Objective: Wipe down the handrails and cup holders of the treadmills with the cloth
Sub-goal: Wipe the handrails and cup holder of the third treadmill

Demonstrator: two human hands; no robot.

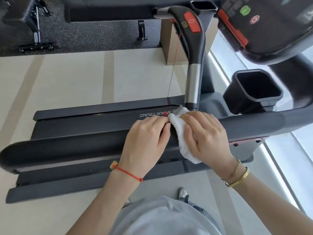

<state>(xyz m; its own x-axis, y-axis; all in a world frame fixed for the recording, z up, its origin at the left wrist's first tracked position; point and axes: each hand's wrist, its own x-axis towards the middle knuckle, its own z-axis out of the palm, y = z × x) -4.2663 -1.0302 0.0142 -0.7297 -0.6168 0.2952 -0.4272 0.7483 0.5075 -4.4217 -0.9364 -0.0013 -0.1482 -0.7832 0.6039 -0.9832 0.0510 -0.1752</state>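
Observation:
A dark padded handrail [67,148] runs left to right across the treadmill. My right hand [205,134] grips the rail with a white cloth [179,129] wrapped under its fingers and hanging below the rail. Beside it on the left, my left hand [145,138] curls over the same rail, fingertips touching the cloth's edge. A black cup holder [254,90] sits beyond the rail at the right. A second cup holder [204,5] shows at the top.
A black and silver centre handlebar [193,68] with a red stop button rises just behind my hands. The console [271,28] fills the upper right. The treadmill belt [84,122] lies below the rail. Gym equipment stands on dark flooring at the top left.

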